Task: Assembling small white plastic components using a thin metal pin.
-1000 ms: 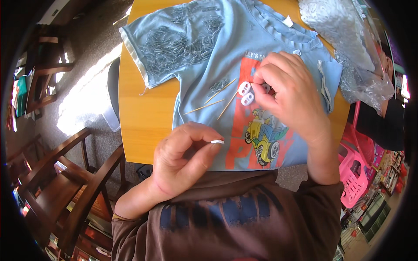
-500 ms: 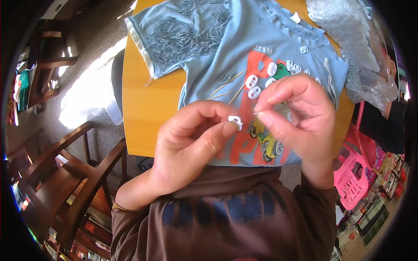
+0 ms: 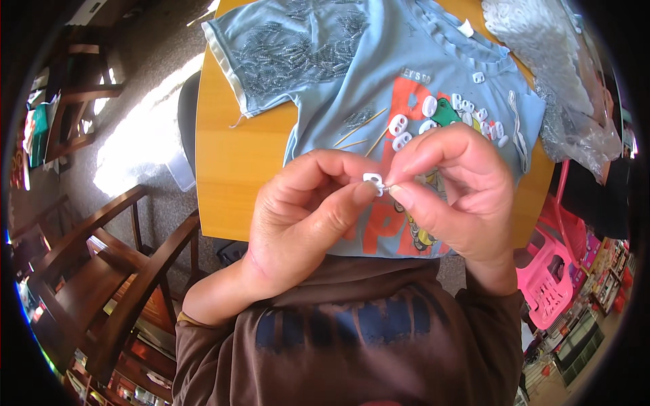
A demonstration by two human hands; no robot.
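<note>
White plastic piece [image 3: 372,179], our left hand [image 3: 298,223] pinching it!
Our right hand [image 3: 464,196] is gripping a metallic bit [image 3: 386,189] beside it; we're partly hiding red lettering [image 3: 404,98] on the blue shirt [image 3: 321,132], wooden sticks [image 3: 370,118] lying beyond.

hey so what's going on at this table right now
A person's left hand pinches a small white piece, and the right hand holds a tiny thin item, possibly a spring, right beside it. More white pieces, wooden sticks and many small springs lie on a blue T-shirt spread over the table.
</note>
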